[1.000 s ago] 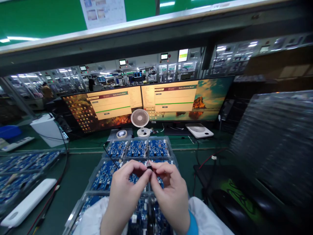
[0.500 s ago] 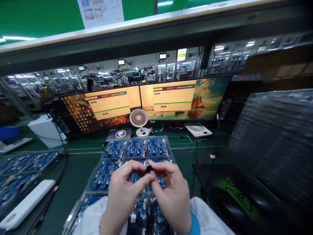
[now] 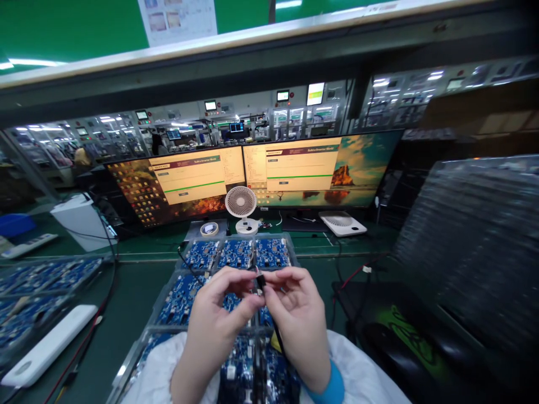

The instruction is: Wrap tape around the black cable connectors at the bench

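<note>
Monitors (image 3: 261, 177), 2 of them side by side, stand at the far end of the green bench (image 3: 126, 303), behind the clear tray (image 3: 168, 280) that serves here as landmark. Right of the tray rises a tall, blurred stack of dark trays (image 3: 471, 247), with a black mat (image 3: 404, 331) lying below it. The tray itself sits at the middle of the bench and holds rows of blue circuit boards (image 3: 236, 253) in compartments. Left of the tray lie more boards in another tray (image 3: 37, 280) and a flat white device (image 3: 46, 345). Just behind the tray stands a small white fan (image 3: 241, 205). Over the tray's middle rows the left hand (image 3: 214, 325) and right hand (image 3: 295, 320) meet, fingers curled in, each pinching with thumb and forefinger a small black connector (image 3: 260, 280). From the connector a thin black cable (image 3: 273, 331) runs down between the palms, above the tray's near rows.
</note>
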{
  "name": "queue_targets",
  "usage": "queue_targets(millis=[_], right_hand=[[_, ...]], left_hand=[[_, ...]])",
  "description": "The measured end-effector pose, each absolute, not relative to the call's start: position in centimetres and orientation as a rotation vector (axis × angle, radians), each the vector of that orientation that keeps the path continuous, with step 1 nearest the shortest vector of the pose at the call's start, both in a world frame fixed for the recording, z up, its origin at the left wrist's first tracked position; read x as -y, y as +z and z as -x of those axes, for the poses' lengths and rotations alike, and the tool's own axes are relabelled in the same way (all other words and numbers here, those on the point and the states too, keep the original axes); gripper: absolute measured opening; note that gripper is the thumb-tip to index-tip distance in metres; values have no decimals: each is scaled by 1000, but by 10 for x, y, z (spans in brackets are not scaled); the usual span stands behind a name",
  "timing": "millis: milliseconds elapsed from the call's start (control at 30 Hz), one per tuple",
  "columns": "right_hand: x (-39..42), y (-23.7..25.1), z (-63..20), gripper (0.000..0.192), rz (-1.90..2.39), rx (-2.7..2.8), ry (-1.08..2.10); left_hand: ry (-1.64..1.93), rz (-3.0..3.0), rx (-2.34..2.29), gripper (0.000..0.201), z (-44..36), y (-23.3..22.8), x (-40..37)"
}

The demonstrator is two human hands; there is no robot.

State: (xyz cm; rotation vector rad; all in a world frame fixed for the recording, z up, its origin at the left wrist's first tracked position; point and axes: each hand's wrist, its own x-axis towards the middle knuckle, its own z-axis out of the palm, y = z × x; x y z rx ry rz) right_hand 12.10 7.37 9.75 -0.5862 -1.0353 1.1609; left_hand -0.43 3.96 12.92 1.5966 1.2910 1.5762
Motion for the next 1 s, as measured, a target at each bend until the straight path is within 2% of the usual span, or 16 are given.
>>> queue_targets(millis=[167,333,567,733,833,1000], right_hand=[[-78,97,-120,13,548,949,1361],[-75,103,-120,20,485,832,1555],[-71,107,-120,20,453,791,1678],[-69,101,-120,12,484,970,1599],[-71,100,-125,7,499,1195,1404],[-78,106,-136,22,594,1363,1108]], left_hand=[[1601,-1352,-1388,11,5,129,-43],[1590,-1253,-1214,6,1,128,-48],[1544,-987,-974,18,-2,120,-47],[1585,-945,-1009,19,0,118,-50],[1646,-977,-1076,20,3,117,-51],[1668,-1040,-1125,17,3,119,-48]])
